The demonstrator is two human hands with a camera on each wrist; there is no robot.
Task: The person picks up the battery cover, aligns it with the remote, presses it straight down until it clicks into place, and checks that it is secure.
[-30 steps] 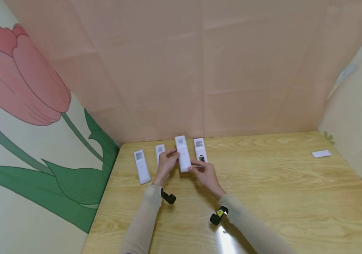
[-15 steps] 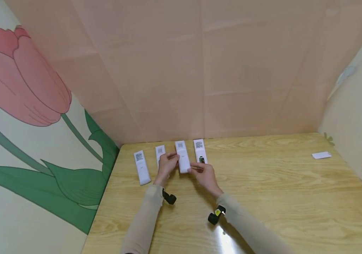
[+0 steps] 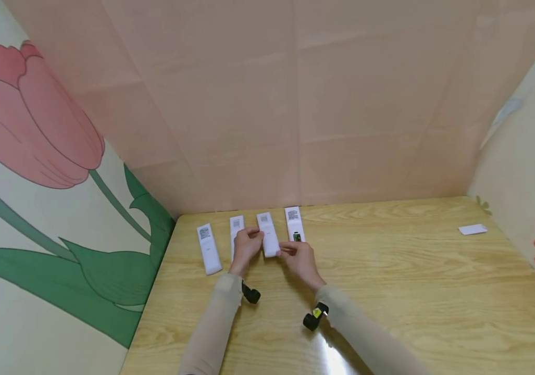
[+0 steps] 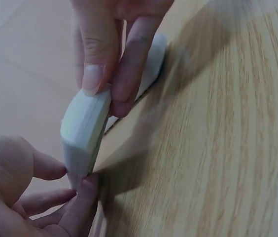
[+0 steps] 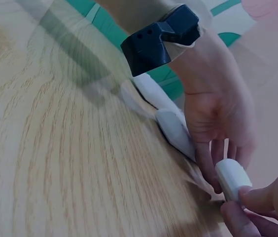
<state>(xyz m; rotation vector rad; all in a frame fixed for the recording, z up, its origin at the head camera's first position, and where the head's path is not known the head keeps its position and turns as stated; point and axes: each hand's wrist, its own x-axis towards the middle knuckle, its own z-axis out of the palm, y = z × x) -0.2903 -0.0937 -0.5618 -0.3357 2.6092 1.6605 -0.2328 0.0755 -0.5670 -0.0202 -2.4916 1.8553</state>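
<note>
Between both hands is a white remote control (image 3: 268, 237), its back with a printed label facing up. My left hand (image 3: 247, 248) pinches its left edge, thumb on one face and fingers under the other, as the left wrist view shows. At its near right corner my right hand (image 3: 302, 260) pinches it between thumb and fingers. In the wrist views the remote control (image 4: 82, 131) is slightly above the wooden table, with a shadow below. Another remote control (image 3: 293, 216), with its battery compartment uncovered and a battery showing, lies just beyond my right hand.
Two more white remote controls lie face down on the left: one (image 3: 208, 250) at the far left and one (image 3: 236, 224) partly hidden by my left hand. A small white cover (image 3: 473, 229) lies at the right of the wooden table (image 3: 389, 281). A pinkish sheet (image 3: 365, 104) hangs behind.
The held remote control has come down toward the table, both hands lowering with it and keeping their grip. The other remote controls have stayed where they were.
</note>
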